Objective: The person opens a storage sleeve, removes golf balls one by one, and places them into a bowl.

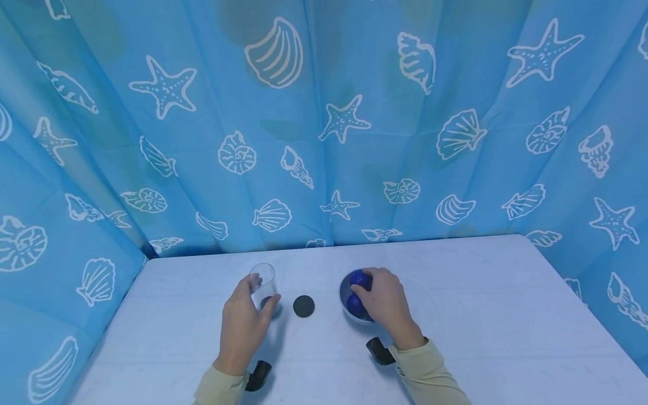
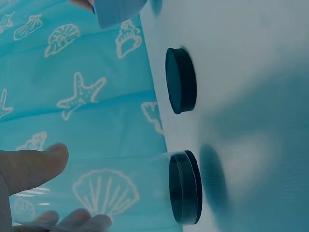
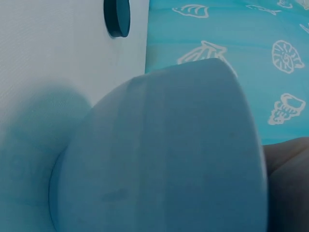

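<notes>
My left hand (image 1: 244,320) is wrapped around a clear cylindrical container (image 1: 264,284) with a black base, its thumb on the near side. In the left wrist view the clear container (image 2: 116,181) shows its black bottom end close to the table. At the right, my right hand (image 1: 386,301) reaches into a bowl (image 1: 342,309), thumb and fingers around a shiny dark blue ball (image 1: 359,278). Another blue ball (image 1: 355,305) lies nearer in the bowl, below the thumb. The right wrist view shows mostly the bowl's outer wall (image 3: 169,154), which hides the balls and fingertips.
A round black lid (image 1: 304,306) lies flat on the table between the container and the bowl. The white-covered table (image 1: 481,315) ends at a blue curtain (image 1: 324,185) printed with white shells and starfish. Black wrist cameras (image 1: 379,351) jut from both sleeves just above the table.
</notes>
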A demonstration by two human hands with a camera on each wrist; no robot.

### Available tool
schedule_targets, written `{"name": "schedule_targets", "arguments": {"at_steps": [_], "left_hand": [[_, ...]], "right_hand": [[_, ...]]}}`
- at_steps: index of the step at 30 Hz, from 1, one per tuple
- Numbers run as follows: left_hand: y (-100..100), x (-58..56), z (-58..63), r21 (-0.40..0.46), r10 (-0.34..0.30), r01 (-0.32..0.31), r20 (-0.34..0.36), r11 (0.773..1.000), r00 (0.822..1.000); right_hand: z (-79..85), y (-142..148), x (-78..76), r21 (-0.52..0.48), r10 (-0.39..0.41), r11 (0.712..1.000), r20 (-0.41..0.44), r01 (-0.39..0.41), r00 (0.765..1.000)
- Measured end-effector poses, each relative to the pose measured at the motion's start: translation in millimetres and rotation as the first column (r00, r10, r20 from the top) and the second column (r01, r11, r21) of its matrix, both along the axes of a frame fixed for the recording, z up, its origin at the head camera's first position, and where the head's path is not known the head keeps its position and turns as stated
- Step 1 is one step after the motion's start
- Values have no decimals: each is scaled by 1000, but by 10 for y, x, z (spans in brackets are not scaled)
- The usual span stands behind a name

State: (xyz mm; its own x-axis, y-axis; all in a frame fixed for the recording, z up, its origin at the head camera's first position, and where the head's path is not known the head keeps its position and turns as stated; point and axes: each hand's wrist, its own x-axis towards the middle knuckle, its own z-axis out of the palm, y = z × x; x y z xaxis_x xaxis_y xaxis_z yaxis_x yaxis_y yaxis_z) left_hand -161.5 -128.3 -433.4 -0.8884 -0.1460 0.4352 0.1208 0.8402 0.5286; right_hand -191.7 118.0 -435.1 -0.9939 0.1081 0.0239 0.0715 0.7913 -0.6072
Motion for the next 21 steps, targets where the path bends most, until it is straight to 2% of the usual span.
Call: {"name": "schedule_targets", "arguments": {"at_steps": [11, 21], "left_hand": [[2, -38, -62, 19, 5, -5, -6, 1000, 1000], [-19, -61, -103, 26, 18, -20, 53, 999, 998]], "right_hand": [[-14, 1, -7, 20, 5, 1000, 6, -5, 1000], [-23, 13, 10, 105, 65, 992, -14, -63, 998]]}}
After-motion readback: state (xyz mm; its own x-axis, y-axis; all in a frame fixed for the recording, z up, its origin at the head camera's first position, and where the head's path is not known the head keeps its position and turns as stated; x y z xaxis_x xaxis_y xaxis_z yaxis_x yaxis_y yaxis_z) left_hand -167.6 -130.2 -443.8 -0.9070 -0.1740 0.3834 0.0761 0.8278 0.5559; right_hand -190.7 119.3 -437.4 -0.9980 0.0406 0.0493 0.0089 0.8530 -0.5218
